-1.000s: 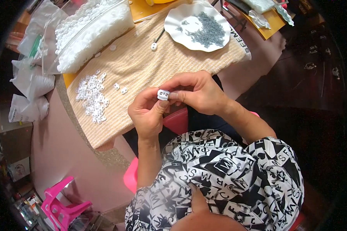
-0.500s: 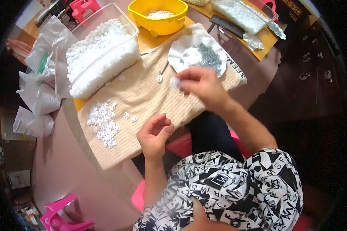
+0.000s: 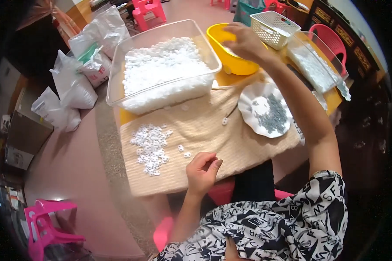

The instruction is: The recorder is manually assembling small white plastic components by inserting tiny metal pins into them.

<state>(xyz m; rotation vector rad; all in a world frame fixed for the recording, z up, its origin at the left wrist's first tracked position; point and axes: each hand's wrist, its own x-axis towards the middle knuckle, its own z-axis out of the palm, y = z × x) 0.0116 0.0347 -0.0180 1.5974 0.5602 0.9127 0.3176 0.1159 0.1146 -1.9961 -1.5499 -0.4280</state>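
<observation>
My right hand [image 3: 245, 40] is raised over the yellow basin [image 3: 237, 67], its fingers apart; I see nothing between them. My left hand [image 3: 201, 174] is closed above the near edge of the beige cloth [image 3: 196, 130], thumb against curled fingers; whatever it may hold is hidden. Close by on the cloth lie two small white two-holed pieces [image 3: 181, 148]. A pile of the same white pieces [image 3: 150, 145] spreads to the left. A white fluted plate [image 3: 247, 111] holds small grey screws [image 3: 274, 114] and white bits. A thin dark rod [image 3: 233, 109] ends at another two-holed piece [image 3: 224, 121].
A large clear bin [image 3: 111, 93] full of white pieces stands at the back left. Behind the plate are a white basket [image 3: 259, 27] and another clear tub [image 3: 311, 65]. Plastic sacks [image 3: 72, 87] and a pink stool [image 3: 48, 224] are on the left.
My right hand has moved away from the cloth to over the yellow basin; the white piece at its fingertips is no longer visible. My left fingers have closed further. The view has shifted.
</observation>
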